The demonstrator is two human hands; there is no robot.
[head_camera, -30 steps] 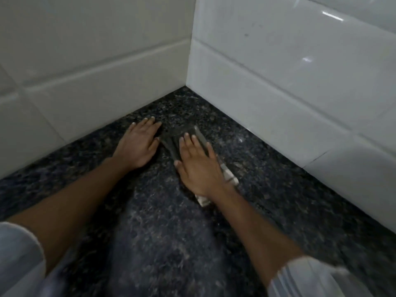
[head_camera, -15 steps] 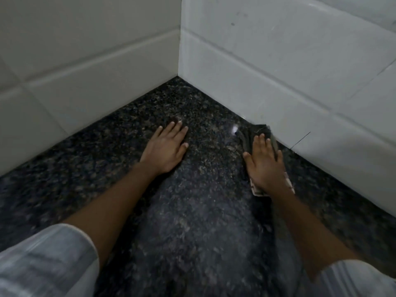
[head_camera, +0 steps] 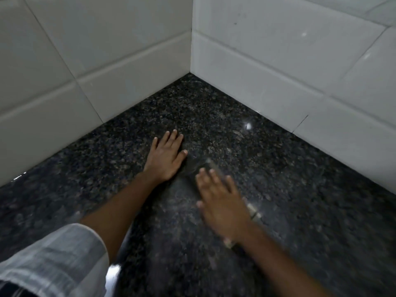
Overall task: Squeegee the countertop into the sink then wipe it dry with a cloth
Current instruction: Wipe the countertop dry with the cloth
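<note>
One cloth, dark with a pale striped edge, is being pressed flat on the black granite countertop under the right hand; only its edges are being shown, one past the fingertips and others beside and behind the wrist, and all of it is blurred by motion. Half a second ago it was being held against the right-hand tiled wall; now it is being swept leftward, back to just beside the left hand. The right hand is being kept flat, fingers slightly spread, palm down on the cloth. The left hand is being rested flat on bare stone, fingers together, thumb out, as a brace. Drying strokes are judged to be under way across the corner, with the squeegee stage likely finished. No sink or squeegee is being shown.
</note>
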